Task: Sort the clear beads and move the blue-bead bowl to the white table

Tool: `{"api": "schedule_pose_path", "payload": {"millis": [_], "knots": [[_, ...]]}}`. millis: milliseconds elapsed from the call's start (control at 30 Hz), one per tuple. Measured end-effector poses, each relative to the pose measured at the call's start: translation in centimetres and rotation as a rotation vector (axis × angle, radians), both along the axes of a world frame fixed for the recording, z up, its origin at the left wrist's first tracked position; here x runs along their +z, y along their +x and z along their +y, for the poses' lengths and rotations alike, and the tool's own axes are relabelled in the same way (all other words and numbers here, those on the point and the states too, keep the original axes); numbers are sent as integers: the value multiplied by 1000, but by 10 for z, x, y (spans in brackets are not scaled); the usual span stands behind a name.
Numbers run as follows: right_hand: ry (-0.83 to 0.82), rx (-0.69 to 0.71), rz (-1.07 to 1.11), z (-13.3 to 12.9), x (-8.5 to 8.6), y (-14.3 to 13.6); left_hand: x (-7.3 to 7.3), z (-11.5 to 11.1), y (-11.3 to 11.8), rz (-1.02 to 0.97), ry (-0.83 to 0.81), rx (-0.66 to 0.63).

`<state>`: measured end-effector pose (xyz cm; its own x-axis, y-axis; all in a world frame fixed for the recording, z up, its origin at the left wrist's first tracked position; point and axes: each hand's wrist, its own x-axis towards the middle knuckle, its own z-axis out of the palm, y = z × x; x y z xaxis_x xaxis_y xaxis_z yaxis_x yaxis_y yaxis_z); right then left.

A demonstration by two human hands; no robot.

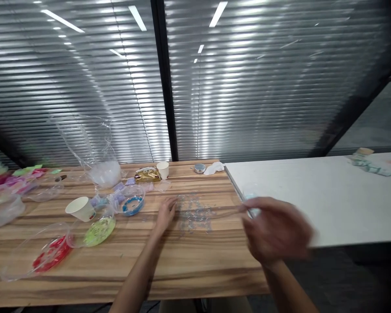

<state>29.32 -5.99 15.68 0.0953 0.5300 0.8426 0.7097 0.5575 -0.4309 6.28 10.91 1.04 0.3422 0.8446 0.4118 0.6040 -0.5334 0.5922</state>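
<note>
My left hand (166, 213) rests on the wooden table (195, 261). Its fingers lie loosely extended at the left edge of a patch of small grey-blue pieces (195, 215), which look shiny and transparent; whether they are loose or on a clear sheet I cannot tell. My right hand (276, 228) is raised over the table's right side and smeared by motion. Its thumb and forefinger curl toward each other in a pinch. A faint pale-blue, see-through shape (251, 191) shows just behind the fingertips; whether they hold it is unclear.
To the left stand clear round containers with red pieces (52, 254), lime-green pieces (99, 230) and a blue ring of beads (133, 205). Nearby are paper cups (81, 208), a gold packet (147, 174) and a bag of white stuff (104, 174). A white table (313, 195) adjoins on the right.
</note>
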Motion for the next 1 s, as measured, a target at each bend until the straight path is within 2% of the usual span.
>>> {"api": "schedule_pose_path", "payload": {"millis": [100, 167, 267, 333, 567, 733, 867, 1000], "knots": [[57, -5, -3, 62, -38, -3, 0, -1, -1, -2, -16, -56], [-120, 101, -129, 89, -71, -5, 0, -4, 2, 14, -28, -113], [-243, 195, -236, 107, -110, -8, 1, -10, 7, 36, -41, -174], [-300, 257, -299, 107, -124, -11, 3, -13, 9, 46, -49, -211], [-468, 405, -435, 96, -141, -20, 11, -21, 13, 55, -84, -304], [-508, 409, -445, 94, -147, -21, 13, -20, 11, 40, -77, -289], [-510, 402, -450, 93, -147, -19, 9, -20, 12, 24, -54, -254], [-496, 367, -430, 95, -147, -14, 4, -27, 4, 42, -44, -310]]}}
